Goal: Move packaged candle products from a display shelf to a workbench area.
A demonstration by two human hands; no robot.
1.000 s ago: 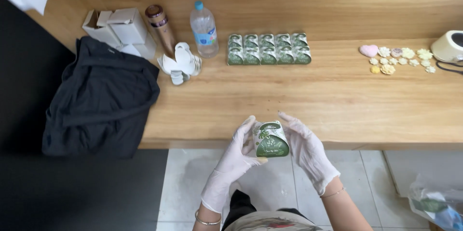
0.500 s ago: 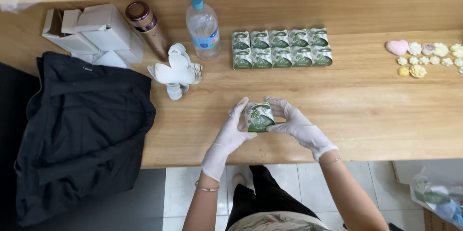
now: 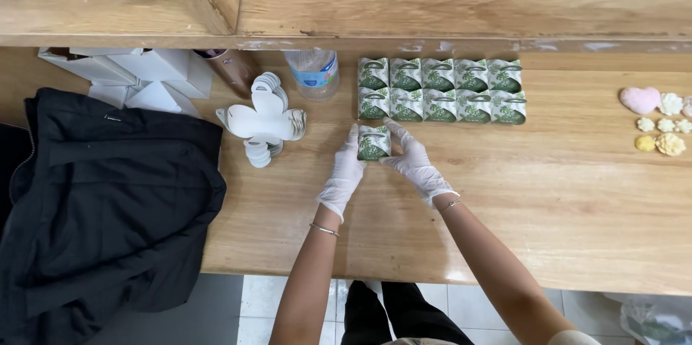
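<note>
Setting a small green-and-white box (image 3: 374, 142) down on the wooden table (image 3: 548, 193), just below the left end of two rows of matching boxes (image 3: 441, 90). A second ago that box was held up in the air near the table's front edge, closer to the body; now it sits at the far side, starting what looks like a third row. Judged from that, one more box joins the finished batch.

Left hand (image 3: 344, 172), white glove, fingers narrow against the box's left side. Right hand (image 3: 414, 160), also gloved, fingertips on its right side and top corner. Both hold the box between them.

Containers: the boxes are all closed, contents hidden. White cartons (image 3: 137, 71) at far left, insides not visible. Clear bottle (image 3: 315, 71) partly under the shelf, cap hidden. Stack of white flat cut-out shapes (image 3: 263, 120) beside it. Black jacket (image 3: 101, 201) over the left edge. Small pale flower and heart shapes (image 3: 659, 118) lie loose at right.
</note>
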